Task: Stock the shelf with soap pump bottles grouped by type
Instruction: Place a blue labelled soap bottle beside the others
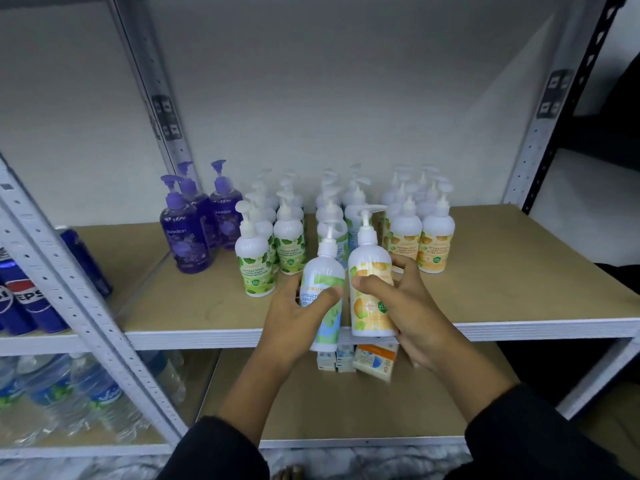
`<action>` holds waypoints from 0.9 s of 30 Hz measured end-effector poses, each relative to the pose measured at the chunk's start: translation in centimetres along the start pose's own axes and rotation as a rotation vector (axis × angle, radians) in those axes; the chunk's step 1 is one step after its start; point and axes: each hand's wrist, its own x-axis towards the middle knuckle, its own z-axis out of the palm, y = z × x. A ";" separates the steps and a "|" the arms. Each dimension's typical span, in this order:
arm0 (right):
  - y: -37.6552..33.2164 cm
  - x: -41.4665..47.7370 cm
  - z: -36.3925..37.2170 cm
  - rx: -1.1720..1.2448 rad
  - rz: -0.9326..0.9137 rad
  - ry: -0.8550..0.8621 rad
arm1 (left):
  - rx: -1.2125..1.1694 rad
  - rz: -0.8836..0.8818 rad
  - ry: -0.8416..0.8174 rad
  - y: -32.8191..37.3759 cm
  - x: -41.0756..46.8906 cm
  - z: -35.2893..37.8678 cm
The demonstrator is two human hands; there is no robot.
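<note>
My left hand (294, 317) grips a white pump bottle with a blue-green label (323, 271) in front of the shelf board (519, 271). My right hand (408, 306) grips a white pump bottle with an orange label (369, 268) right beside it. On the board behind stand grouped bottles: three purple ones (188, 233) at the left, green-label ones (256, 265), blue-label ones (334, 216) partly hidden behind the held bottles, and orange-label ones (434, 244) at the right.
Grey metal uprights (166, 116) frame the bay. Pepsi cans (31, 303) fill the left bay, water bottles (69, 393) below them. Small boxes (375, 358) sit on the lower shelf under my hands. The board's right part is bare.
</note>
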 end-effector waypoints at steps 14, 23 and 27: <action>-0.1 -0.6 -3.4 -0.110 0.004 0.092 | -0.036 0.039 -0.044 0.1 0.7 3.6; -0.4 1.9 -6.1 -0.254 -0.186 0.122 | -0.026 0.035 -0.030 -0.5 2.3 5.7; 0.1 3.5 -7.3 -0.330 -0.263 0.106 | -0.024 0.027 -0.031 -0.5 2.7 6.5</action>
